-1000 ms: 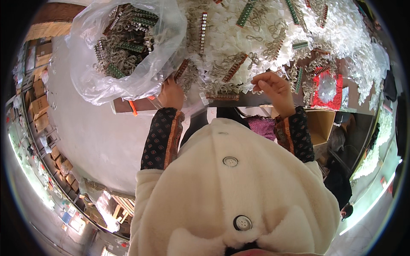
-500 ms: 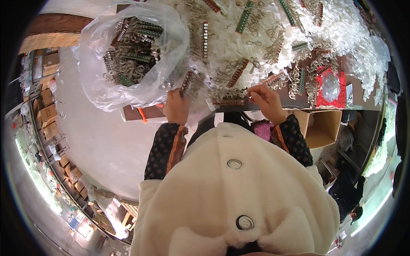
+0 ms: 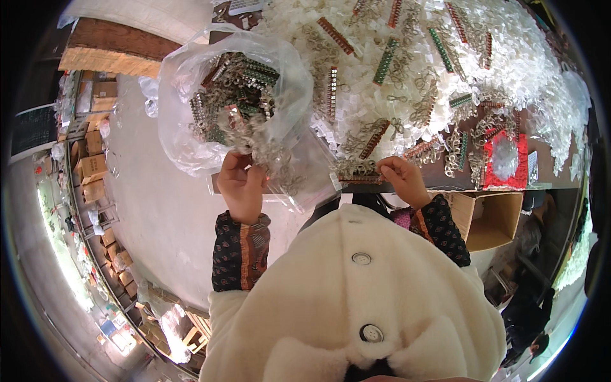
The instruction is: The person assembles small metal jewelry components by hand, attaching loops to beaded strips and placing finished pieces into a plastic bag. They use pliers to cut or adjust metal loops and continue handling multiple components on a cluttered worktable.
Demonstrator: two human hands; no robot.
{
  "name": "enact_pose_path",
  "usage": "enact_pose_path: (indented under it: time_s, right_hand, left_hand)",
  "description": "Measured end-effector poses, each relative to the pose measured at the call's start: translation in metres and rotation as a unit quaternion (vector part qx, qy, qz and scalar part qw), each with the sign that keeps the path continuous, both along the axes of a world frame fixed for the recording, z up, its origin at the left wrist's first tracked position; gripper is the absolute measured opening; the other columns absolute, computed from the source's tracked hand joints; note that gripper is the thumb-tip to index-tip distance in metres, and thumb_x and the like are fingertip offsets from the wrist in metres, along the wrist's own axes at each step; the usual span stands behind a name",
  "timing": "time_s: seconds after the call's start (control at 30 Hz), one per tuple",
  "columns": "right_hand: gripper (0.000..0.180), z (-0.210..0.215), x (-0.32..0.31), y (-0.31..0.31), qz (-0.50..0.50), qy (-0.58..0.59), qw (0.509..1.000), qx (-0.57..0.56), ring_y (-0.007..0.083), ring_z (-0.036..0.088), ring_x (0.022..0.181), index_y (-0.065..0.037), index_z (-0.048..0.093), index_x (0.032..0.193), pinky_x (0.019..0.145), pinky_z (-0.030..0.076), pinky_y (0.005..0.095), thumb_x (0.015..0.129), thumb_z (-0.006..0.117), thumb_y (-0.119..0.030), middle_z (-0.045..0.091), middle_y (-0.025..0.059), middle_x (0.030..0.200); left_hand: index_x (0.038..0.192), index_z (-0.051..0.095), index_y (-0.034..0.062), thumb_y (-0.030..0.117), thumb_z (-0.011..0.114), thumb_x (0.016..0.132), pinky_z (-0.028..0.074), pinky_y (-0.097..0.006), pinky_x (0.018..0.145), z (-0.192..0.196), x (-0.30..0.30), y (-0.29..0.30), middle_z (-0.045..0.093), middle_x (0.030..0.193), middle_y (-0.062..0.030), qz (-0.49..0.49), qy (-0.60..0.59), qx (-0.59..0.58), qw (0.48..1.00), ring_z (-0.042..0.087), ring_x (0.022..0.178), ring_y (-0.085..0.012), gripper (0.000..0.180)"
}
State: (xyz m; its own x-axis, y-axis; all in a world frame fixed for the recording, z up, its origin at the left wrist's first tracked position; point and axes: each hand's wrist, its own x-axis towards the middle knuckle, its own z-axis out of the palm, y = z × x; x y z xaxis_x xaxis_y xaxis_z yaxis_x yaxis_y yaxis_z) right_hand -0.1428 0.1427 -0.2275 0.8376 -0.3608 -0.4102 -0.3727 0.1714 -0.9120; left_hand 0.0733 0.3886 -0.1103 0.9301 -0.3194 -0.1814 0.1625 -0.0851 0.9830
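Observation:
My left hand [image 3: 244, 188] is closed on a blurred bunch of silvery loops [image 3: 272, 149], hanging at the near right side of a clear plastic bag [image 3: 299, 76]. A reddish strip end [image 3: 233, 117] shows above that bunch, over the bag's mouth. Inside the bag lie several dark green and red strips [image 3: 245, 83] with metal loops. My right hand [image 3: 405, 181] has its thumb and forefinger pinched at the right end of a red strip with loops [image 3: 361, 179]. This strip lies along the table's near edge.
White translucent tabs [image 3: 484, 76] heap over the table, with several loop strips on top, such as a green one [image 3: 386, 62]. A red packet [image 3: 507, 159] lies at the right. Below the table edge stands an open cardboard box [image 3: 493, 219]. Another person [image 3: 528, 312] is at lower right.
My left hand has lifted and turned, carrying the bunch of loops from the table edge toward the bag. The right hand stays at the red strip's end. The whole view has shifted.

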Motion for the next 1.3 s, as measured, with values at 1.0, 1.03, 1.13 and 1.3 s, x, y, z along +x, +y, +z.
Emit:
enact_pose_path:
  time_s: [1.0,1.03,1.13,1.3]
  right_hand:
    - [0.023,-0.038,-0.038,-0.023,0.013,0.077,0.997,-0.016,0.0138,0.066,0.083,0.003,0.063,0.11,0.076,0.051,0.0267,0.096,0.056,-0.014,0.068,0.0093,0.094]
    - [0.023,-0.039,-0.038,-0.023,0.009,0.086,0.996,-0.02,0.014,0.066,0.083,0.003,0.063,0.11,0.075,0.051,0.0266,0.096,0.056,-0.014,0.068,0.0092,0.094]
    - [0.023,-0.042,-0.037,-0.023,0.004,0.082,0.997,-0.012,0.0143,0.066,0.082,0.003,0.063,0.11,0.075,0.051,0.0265,0.095,0.057,-0.014,0.069,0.0087,0.093]
    - [0.022,-0.043,-0.033,-0.024,0.041,0.081,0.995,-0.029,0.0131,0.066,0.081,0.0,0.065,0.11,0.074,0.05,0.0269,0.094,0.058,-0.014,0.069,0.0073,0.089]
  left_hand:
    - [0.116,0.059,-0.0068,0.002,0.061,0.085,0.053,-0.027,0.07,-0.042,-0.009,0.067,0.065,0.097,-0.0098,0.144,-0.074,-0.129,0.978,0.062,0.083,-0.013,0.032]
    - [0.116,0.059,-0.0067,0.004,0.059,0.086,0.053,-0.028,0.069,-0.04,-0.003,0.072,0.064,0.097,-0.0106,0.118,-0.089,-0.114,0.982,0.062,0.082,-0.014,0.031]
    - [0.111,0.058,-0.0056,-0.003,0.049,0.086,0.051,-0.027,0.07,-0.045,0.011,0.074,0.064,0.103,-0.0105,0.081,-0.07,-0.121,0.987,0.061,0.085,-0.0152,0.027]
    - [0.113,0.06,-0.006,0.006,0.064,0.082,0.052,-0.025,0.065,-0.077,0.062,0.057,0.067,0.091,-0.0083,0.147,-0.019,0.215,0.965,0.062,0.073,-0.0124,0.034]
